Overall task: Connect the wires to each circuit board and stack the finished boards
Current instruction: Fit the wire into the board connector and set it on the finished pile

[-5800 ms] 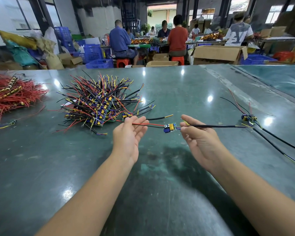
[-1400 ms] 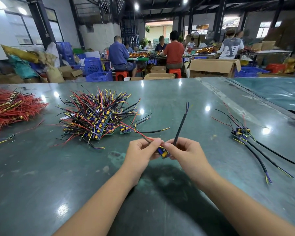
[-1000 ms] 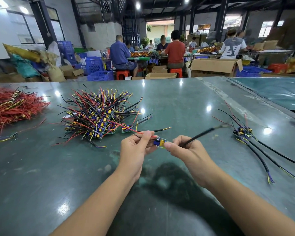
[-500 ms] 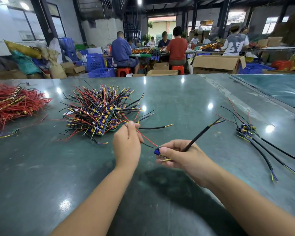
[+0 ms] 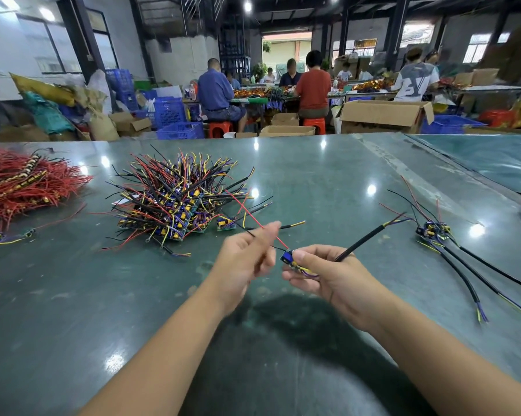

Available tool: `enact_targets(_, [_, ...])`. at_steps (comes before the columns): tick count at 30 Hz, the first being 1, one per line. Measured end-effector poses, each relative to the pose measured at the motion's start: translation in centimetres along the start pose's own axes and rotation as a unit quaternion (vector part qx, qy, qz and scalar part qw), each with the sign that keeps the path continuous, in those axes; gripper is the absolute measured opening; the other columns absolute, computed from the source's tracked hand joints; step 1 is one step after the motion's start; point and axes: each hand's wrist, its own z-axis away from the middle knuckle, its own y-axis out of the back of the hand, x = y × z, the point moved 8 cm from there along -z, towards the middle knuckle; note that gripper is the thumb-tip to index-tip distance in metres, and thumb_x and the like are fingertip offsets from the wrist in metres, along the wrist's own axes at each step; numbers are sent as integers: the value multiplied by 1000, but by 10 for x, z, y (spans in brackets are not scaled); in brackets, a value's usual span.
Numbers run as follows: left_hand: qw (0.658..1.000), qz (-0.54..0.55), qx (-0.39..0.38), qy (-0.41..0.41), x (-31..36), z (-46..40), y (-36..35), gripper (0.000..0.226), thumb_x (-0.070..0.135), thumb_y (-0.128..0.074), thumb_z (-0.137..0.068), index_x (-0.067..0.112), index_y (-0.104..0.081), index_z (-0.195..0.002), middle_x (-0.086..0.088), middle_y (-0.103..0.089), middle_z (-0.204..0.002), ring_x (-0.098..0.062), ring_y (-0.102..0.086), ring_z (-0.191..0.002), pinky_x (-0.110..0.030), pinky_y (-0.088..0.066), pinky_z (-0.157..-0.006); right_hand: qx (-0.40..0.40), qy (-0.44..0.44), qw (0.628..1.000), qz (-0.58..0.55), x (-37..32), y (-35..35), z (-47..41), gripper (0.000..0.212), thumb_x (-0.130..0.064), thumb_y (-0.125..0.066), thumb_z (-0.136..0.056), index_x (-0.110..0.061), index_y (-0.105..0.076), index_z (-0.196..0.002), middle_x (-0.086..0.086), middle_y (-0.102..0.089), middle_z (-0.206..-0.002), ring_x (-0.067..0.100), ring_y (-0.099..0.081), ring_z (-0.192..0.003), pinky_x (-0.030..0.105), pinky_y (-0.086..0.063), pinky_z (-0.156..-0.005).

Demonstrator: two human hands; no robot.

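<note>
My right hand (image 5: 328, 274) pinches a small blue and yellow circuit board (image 5: 288, 257) above the table. A thick black cable (image 5: 370, 235) runs from the board up and to the right past my fingers. My left hand (image 5: 244, 259) pinches the board's thin red wire (image 5: 253, 214) and thin black wire, which stretch up to the left. A heap of boards with mixed wires (image 5: 175, 199) lies behind my left hand. A small stack of boards with long black cables (image 5: 433, 231) lies to the right.
A bundle of red wires (image 5: 22, 181) lies at the far left of the green table (image 5: 283, 340). One loose board (image 5: 226, 223) sits beside the heap. Several people work at tables in the background, among cardboard boxes and blue crates.
My left hand has slid along the thin red and black wires, pulling them straight toward the upper left. My right hand keeps the board, with the black cable tilted lower to the right.
</note>
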Motion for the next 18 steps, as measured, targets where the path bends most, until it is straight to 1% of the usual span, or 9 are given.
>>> enact_targets(1, [999, -44, -13, -13, 1, 2, -6, 24, 38, -64, -82, 16, -73, -78, 9, -45, -47, -11, -44, -57, -21, -33, -54, -7, -3, 1000, 10, 2, -2, 0, 24, -17, -68, -71, 3, -66, -85, 16, -70, -78, 21, -71, -69, 23, -55, -61])
enact_targets(2, [996, -83, -14, -27, 2, 2, -7, 23, 28, -62, -87, 16, -74, -71, 10, -42, -45, -13, -47, -65, -23, -35, -60, -11, -6, 1000, 21, 3, -3, 0, 26, -18, -68, -71, 3, -66, -86, 16, -71, -78, 20, -71, -69, 23, -55, -61])
enact_targets(4, [989, -137, 2, -51, 6, 3, -5, 24, 17, -58, -92, 17, -75, -75, 12, -52, -49, -12, -52, -65, -22, -41, -64, -11, -10, 999, 35, 5, -3, 0, 27, -19, -68, -70, 3, -66, -86, 16, -71, -77, 20, -71, -69, 22, -55, -61])
enact_targets(6, [983, -164, 23, -78, 10, 3, -3, 18, 15, -59, -92, 17, -73, -81, 6, -66, -66, -8, -59, -69, -24, -47, -68, -12, -13, 999, 38, 5, -3, 0, 27, -20, -68, -70, 2, -67, -86, 16, -71, -78, 20, -71, -69, 22, -55, -61])
enact_targets(8, [981, -166, 52, -88, 12, 3, 1, 21, 18, -56, -94, 18, -71, -80, 6, -56, -55, -9, -49, -56, -22, -40, -55, -21, -17, 999, 39, 5, -5, 1, 23, -20, -68, -71, 0, -68, -83, 16, -71, -79, 20, -71, -69, 23, -55, -61])
enact_targets(10, [980, -132, 115, -93, 14, -1, 15, 26, 19, -50, -97, 18, -70, -80, 10, -42, -42, -3, -34, -42, -16, -29, -43, -37, -27, 998, 45, 5, -8, 3, 18, -19, -69, -71, -3, -69, -79, 17, -71, -80, 22, -71, -70, 23, -55, -63])
enact_targets(11, [977, -114, 151, -96, 15, -2, 25, 28, 19, -48, -98, 18, -69, -80, 10, -39, -40, -2, -30, -39, -14, -26, -41, -45, -32, 997, 50, 6, -9, 4, 16, -19, -69, -71, -4, -70, -77, 17, -71, -80, 23, -71, -70, 24, -55, -64])
enact_targets(15, [957, -128, 231, -121, 16, -4, 51, 31, 20, -48, -99, 20, -67, -75, 11, -37, -41, -3, -28, -41, -18, -24, -42, -58, -44, 994, 80, 8, -12, 4, 17, -15, -67, -78, 1, -67, -84, 15, -71, -80, 23, -71, -72, 24, -55, -67])
enact_targets(18, [938, -123, 301, -119, 14, -4, 71, 33, 23, -46, -99, 22, -66, -72, 11, -38, -41, -6, -28, -42, -23, -23, -43, -96, -67, 987, 115, 12, -16, 9, 23, -20, -69, -74, 0, -68, -85, 16, -70, -83, 23, -71, -73, 24, -55, -66])
